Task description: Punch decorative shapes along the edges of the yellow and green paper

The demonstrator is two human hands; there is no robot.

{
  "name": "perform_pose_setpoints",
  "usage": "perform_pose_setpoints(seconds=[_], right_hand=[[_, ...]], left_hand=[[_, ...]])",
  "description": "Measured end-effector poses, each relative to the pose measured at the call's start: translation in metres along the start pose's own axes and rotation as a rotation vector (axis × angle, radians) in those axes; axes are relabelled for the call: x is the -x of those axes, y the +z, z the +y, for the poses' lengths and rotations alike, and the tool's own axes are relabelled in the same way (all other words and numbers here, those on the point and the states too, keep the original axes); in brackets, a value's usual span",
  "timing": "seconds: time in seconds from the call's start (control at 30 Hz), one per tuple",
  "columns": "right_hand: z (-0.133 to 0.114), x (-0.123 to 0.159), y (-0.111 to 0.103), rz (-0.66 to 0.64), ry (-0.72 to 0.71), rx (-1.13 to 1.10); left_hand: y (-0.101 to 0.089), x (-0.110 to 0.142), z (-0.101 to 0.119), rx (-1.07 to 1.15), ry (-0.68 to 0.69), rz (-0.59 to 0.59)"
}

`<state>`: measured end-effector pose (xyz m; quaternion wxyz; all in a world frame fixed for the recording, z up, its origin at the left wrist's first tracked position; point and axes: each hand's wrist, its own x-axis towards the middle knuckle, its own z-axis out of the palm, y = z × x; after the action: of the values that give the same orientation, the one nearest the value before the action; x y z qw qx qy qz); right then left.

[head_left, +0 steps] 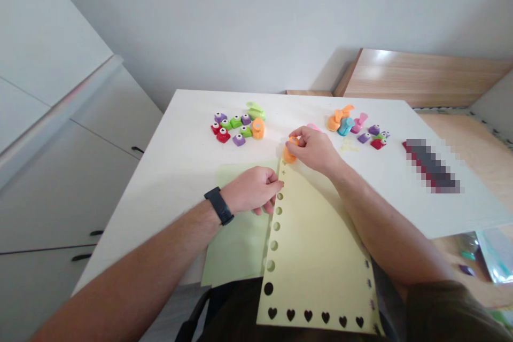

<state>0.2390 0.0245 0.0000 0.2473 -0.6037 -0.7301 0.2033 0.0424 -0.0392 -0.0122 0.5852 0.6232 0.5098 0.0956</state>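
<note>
Domestic room, home rather than workshop or lab. White cabinet doors (68,171) with slim dark handles left of left hand (252,189). White table (192,112) under both hands, plain painted wall (240,21) beyond. Light wood-veneer furniture (420,77) past right hand (315,149), behind far table edge. Colourful craft punches (236,128) ahead of hands, yellow paper sheet (316,251) beneath them: small hobby setup on household furniture.
</note>
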Motion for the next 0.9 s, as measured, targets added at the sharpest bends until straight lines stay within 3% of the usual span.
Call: perform_pose_setpoints(seconds=[0.37, 0.9], right_hand=[[0.012, -0.006, -0.013, 0.129, 0.109, -0.022], [0.015, -0.004, -0.017, 0.092, 0.115, -0.01]], left_hand=[[0.0, 0.001, 0.0, 0.01, -0.002, 0.009], [0.0, 0.002, 0.001, 0.009, -0.01, 0.007]])
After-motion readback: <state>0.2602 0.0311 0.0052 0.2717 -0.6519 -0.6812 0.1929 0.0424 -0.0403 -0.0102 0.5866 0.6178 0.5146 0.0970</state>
